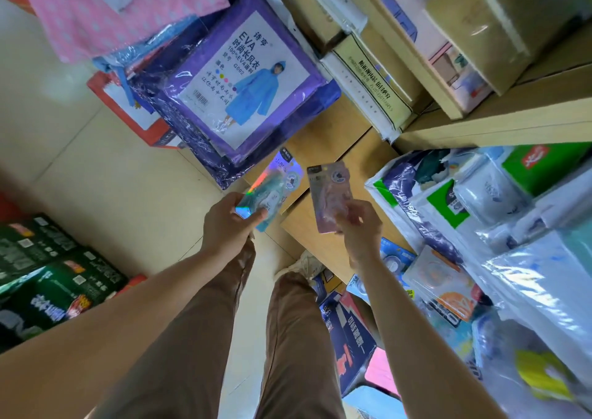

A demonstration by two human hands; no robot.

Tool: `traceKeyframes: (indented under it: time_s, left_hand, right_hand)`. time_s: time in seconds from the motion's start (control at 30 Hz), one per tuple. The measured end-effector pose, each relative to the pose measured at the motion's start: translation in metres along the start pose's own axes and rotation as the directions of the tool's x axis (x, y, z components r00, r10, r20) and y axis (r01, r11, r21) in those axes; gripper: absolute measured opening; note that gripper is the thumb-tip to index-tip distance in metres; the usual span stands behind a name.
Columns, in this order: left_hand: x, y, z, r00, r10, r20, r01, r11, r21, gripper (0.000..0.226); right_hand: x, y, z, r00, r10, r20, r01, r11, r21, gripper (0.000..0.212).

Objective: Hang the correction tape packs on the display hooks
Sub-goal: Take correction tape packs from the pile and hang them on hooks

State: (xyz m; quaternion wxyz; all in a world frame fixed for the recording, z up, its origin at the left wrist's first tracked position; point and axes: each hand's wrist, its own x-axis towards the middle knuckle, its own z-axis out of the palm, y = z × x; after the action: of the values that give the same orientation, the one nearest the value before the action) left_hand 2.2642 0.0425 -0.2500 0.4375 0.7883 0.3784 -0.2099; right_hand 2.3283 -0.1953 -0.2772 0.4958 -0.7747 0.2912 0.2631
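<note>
A person looks straight down past their own legs at two hands held out in front, each carrying one correction tape pack. The left hand (229, 226) grasps the blue-green pack (269, 191), a card with a rainbow shimmer; the thumb lies across its lower end and the fingers curl beneath it. From those fingers the pack's long axis runs away from the body and slants to the right, so its top edge, where a hanging hole would be, is the far end. The right hand (358, 223) pinches the pink pack (330, 197) by its lower part between thumb and fingertips, and this pack stands nearly straight up from the fingers, top edge also farthest from the body. The two packs sit just beside each other without touching, tops leaning slightly apart. No display hooks are visible anywhere in view, only floor tiles, a purple raincoat packet (243, 82) beyond the fingertips, stacked boxes and wrapped goods on shelves to the right. Since both packs are gripped low with the top ends free, either hand seems ready to thread one onto a hook once the hooks come into sight.
</note>
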Motion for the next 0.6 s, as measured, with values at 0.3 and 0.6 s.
traceKeyframes:
  time_s: [0.3,0.6]
  left_hand:
    - [-0.074,0.063,-0.052,0.974,0.226,0.007,-0.226,0.974,-0.024,0.032]
    - [-0.191,0.222,-0.139,0.799,0.602,0.001,-0.602,0.798,0.01,0.023]
  right_hand:
    - [-0.093,-0.049,-0.063,0.999,-0.032,-0.023,0.035,0.989,0.143,0.036]
    - [-0.224,-0.139,-0.18,0.936,-0.241,-0.254,0.285,0.946,0.153,0.037]
